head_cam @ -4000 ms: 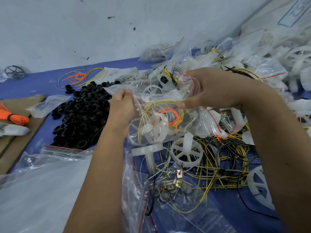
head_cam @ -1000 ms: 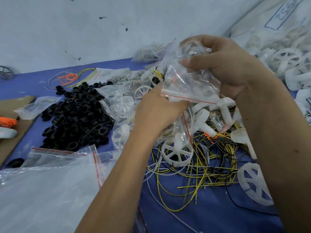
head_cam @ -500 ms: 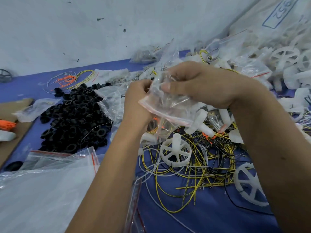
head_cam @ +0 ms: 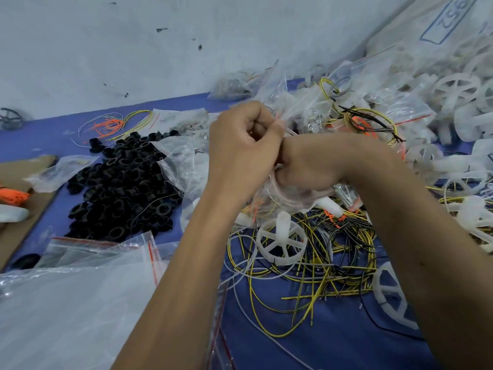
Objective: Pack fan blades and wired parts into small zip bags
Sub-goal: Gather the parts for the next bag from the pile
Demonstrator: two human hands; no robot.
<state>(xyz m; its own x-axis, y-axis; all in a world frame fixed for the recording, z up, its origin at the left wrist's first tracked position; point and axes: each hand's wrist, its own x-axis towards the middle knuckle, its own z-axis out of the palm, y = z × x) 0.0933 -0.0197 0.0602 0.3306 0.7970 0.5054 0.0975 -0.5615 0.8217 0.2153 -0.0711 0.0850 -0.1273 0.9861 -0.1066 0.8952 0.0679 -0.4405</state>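
Hands meet over my pile, both closed on one small zip bag.

My left hand (head_cam: 240,145) pinches the upper edge of the zip bag (head_cam: 286,192), and my right hand (head_cam: 312,166) curls round its body above the blue counter (head_cam: 333,340); what is inside is blurred. Below them I count one white fan blade (head_cam: 280,243) lying free on a tangle of yellow and black wires (head_cam: 328,265), another at the right edge, a heap of black rings (head_cam: 120,188) to the left, and more filled bags behind.

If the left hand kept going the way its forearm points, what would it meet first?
Probably the heap of clear zip bags just beyond the left hand, then the wall; depth is unclear from one view.
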